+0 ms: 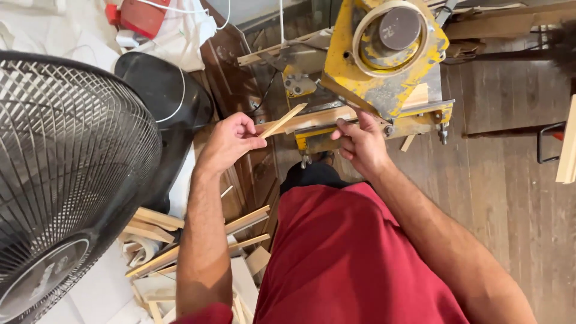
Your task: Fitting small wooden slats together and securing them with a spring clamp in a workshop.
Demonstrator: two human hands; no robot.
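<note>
From the head camera, everything sits around the yellow saw (384, 60), a worn machine with chipped paint and a round pale-rimmed disc on its top. No label on it can be made out.

The left hand (231, 141), to the left of the saw and just below its table, has thumb and fingertips pressed together on the lower end of a thin wood strip (283, 120). The strip slants up and to the right, its free tip close to the saw's front edge. The right hand (360, 141) is directly below the saw body, fingers curled and pinching the edge of a pale wood piece (327, 117) that lies across the saw's front rail; the thumb side touches the metal there.

Below and left of the saw, past the left forearm, a loose heap of wood offcuts (180, 252) lies on the floor, short slats crossing each other, with white sheets under them. Far left of the saw stands a black wire-caged fan (66, 174). Up and left of the saw is a red container (141, 17) on white cloth or plastic; what it holds cannot be told. Right of the saw the wooden floor (510, 180) runs in grey planks
</note>
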